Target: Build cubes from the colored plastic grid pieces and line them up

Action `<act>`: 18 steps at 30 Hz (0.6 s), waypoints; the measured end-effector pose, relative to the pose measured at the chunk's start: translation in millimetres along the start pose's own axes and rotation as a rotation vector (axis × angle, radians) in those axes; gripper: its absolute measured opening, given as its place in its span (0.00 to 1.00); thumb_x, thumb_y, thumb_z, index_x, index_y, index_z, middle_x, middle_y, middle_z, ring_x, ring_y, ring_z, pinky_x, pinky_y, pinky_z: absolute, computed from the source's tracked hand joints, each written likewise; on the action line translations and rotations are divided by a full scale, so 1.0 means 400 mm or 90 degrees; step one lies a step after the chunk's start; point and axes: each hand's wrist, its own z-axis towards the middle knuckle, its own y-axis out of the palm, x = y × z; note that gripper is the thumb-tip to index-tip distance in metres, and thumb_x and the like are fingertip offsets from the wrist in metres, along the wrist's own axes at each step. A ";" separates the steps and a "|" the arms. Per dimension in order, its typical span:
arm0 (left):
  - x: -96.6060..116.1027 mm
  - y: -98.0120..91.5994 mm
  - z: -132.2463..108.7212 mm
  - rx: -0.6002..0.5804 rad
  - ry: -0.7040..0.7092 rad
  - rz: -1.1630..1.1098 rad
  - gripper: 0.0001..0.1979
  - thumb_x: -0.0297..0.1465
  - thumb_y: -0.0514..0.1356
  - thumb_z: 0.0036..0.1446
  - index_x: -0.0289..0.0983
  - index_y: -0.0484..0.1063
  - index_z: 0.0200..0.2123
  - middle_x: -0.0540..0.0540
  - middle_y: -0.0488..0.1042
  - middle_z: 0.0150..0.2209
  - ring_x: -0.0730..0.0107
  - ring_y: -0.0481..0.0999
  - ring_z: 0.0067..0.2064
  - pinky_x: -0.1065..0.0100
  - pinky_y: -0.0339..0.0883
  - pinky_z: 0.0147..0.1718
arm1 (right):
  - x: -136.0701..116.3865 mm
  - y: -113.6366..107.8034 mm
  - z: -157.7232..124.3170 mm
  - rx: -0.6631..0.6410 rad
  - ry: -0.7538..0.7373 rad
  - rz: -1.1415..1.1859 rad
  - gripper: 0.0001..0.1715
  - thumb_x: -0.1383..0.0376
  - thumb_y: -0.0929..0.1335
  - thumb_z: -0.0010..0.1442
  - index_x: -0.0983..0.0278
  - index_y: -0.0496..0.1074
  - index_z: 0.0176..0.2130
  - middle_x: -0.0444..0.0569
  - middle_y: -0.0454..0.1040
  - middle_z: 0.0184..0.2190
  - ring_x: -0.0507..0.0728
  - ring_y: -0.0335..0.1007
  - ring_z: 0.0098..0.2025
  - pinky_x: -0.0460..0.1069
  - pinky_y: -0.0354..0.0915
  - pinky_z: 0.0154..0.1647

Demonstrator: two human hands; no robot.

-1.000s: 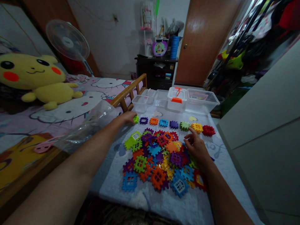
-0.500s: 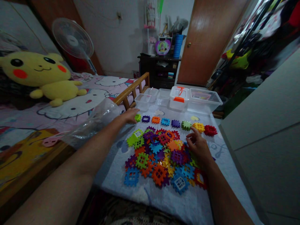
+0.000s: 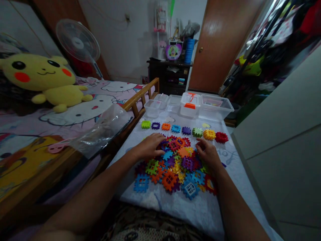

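A loose heap of plastic interlocking building blocks (image 3: pixel 173 167) in many colours lies on the cloth-covered table. My left hand (image 3: pixel 151 146) is over the upper left of the heap, palm down, its thumb apart from the fingers and nothing visible in it. At the heap's right edge, my right hand (image 3: pixel 207 151) hovers with bent, separated fingers and holds nothing I can see. Beyond both hands runs a row of blocks, from a lime green block (image 3: pixel 145 124) on the left, past an orange block (image 3: pixel 166 127) and a patterned green block (image 3: pixel 197 132), to a red block (image 3: pixel 221 137).
Clear plastic boxes (image 3: pixel 216 107) stand along the table's far end, one with orange clips. On the left is a bed with a wooden rail (image 3: pixel 140 95), a crumpled plastic bag (image 3: pixel 100 130) and a yellow plush toy (image 3: pixel 59 85). A pale cabinet (image 3: pixel 283 144) borders the right side.
My left hand has left the lime green block at the row's left end and come back right over the heap. My right hand has shifted slightly down, away from the row.
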 end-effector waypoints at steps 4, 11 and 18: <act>0.008 0.019 0.017 -0.010 -0.005 0.003 0.23 0.33 0.65 0.54 0.38 0.70 0.53 0.41 0.72 0.55 0.58 0.70 0.56 0.61 0.62 0.57 | -0.003 -0.005 -0.002 -0.006 -0.015 0.006 0.21 0.61 0.64 0.57 0.66 0.74 0.48 0.51 0.79 0.33 0.56 0.74 0.31 0.52 0.68 0.36; 0.002 0.030 0.021 0.019 0.004 -0.009 0.18 0.30 0.62 0.53 0.38 0.72 0.49 0.43 0.75 0.49 0.59 0.73 0.51 0.61 0.64 0.53 | 0.001 -0.006 0.001 0.001 -0.040 0.023 0.19 0.61 0.65 0.57 0.64 0.75 0.46 0.50 0.79 0.32 0.56 0.74 0.31 0.52 0.69 0.37; 0.033 -0.001 0.015 0.045 -0.017 -0.064 0.12 0.36 0.57 0.61 0.37 0.73 0.45 0.43 0.76 0.45 0.62 0.74 0.47 0.64 0.66 0.49 | 0.002 -0.003 0.001 -0.021 -0.038 0.018 0.19 0.61 0.65 0.57 0.66 0.75 0.46 0.51 0.79 0.32 0.56 0.74 0.32 0.53 0.69 0.38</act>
